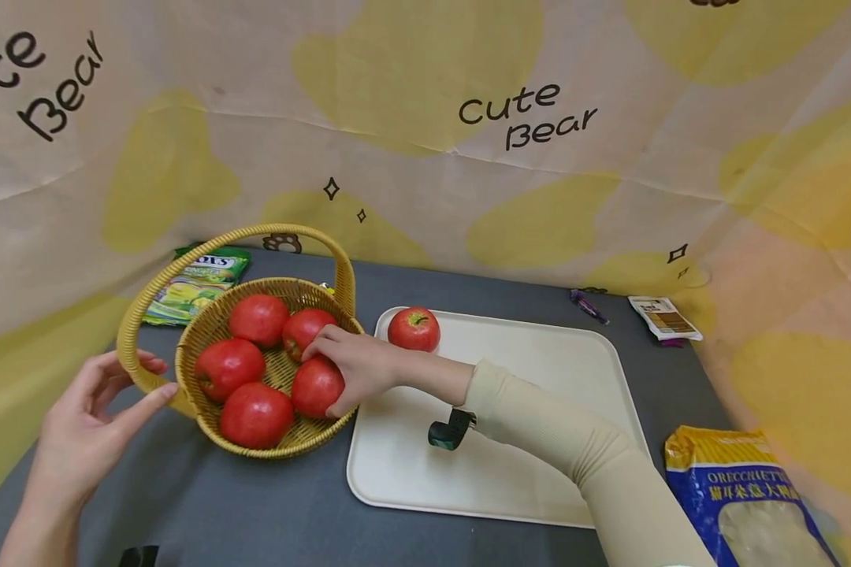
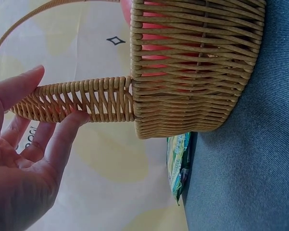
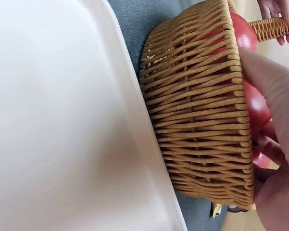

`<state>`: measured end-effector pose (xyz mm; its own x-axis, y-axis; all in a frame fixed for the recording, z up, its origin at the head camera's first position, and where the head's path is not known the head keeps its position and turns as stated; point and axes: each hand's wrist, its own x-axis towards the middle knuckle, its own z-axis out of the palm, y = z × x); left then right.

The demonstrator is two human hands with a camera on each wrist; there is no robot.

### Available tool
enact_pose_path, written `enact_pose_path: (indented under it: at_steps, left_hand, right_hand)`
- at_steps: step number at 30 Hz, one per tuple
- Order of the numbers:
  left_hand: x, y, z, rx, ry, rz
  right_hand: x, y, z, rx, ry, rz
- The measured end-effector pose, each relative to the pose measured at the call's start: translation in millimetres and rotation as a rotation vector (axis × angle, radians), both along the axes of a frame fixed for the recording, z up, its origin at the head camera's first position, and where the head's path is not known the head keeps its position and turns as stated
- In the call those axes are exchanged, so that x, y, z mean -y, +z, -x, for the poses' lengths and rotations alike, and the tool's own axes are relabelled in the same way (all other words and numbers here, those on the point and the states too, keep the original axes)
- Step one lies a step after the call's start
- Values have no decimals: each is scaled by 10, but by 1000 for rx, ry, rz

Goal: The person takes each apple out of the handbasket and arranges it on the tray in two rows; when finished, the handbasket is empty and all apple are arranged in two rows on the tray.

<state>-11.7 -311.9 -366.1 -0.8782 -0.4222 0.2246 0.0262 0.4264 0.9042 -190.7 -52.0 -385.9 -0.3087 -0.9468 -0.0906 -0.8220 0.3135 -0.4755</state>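
A yellow wicker basket [image 1: 276, 453] with a tall arched handle [image 1: 237, 234] holds several red apples [image 1: 257, 415]. My left hand [image 1: 88, 429] grips the lower left part of the handle, thumb on one side and fingers on the other, as the left wrist view shows. Over the basket's right rim reaches my right hand [image 1: 354, 366], its thumb and fingers curled round an apple [image 1: 317, 387] that sits inside. In the right wrist view, the hand and the basket wall hide most of that apple. Another red apple [image 1: 414, 328] rests on a white tray [image 1: 539, 480].
The tray lies right beside the basket. Behind the basket is a green snack bag [image 1: 209, 276]. A blue and yellow pasta bag [image 1: 745, 488] stands at the right, with a small white packet [image 1: 665, 317] and a purple wrapped candy [image 1: 588, 305] farther back. A printed cloth hangs behind.
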Motion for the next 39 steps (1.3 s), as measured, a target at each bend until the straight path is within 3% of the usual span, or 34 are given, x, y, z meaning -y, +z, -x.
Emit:
enact_pose_path:
  at_steps: [6,9,13,19,22,31,39]
  left_hand:
    - [-10,-6,-2,2,1,11]
    - [-3,-5,-2,-10,1,-6]
    - [-11,-1,7,-38,-10,-39]
    - [-11,-8,8,-44,-11,-88]
    - [-7,-20,6,-46,-3,-116]
    - [-21,-35,-13,-76,-4,-151]
    - [-28,-30,1,-93,-6,-137]
  right_hand:
    - [-64,-77,-1,-6,30,164]
    - [-125,-71,-17,55,11,263]
    - [-270,-13,-46,195,-94,392]
    - [-556,70,-46,419,-316,503]
    - [-740,78,-13,459,-409,546]
    - [-1414,-18,139,401,-641,564]
    - [-1923,-194,239,167,-796,415]
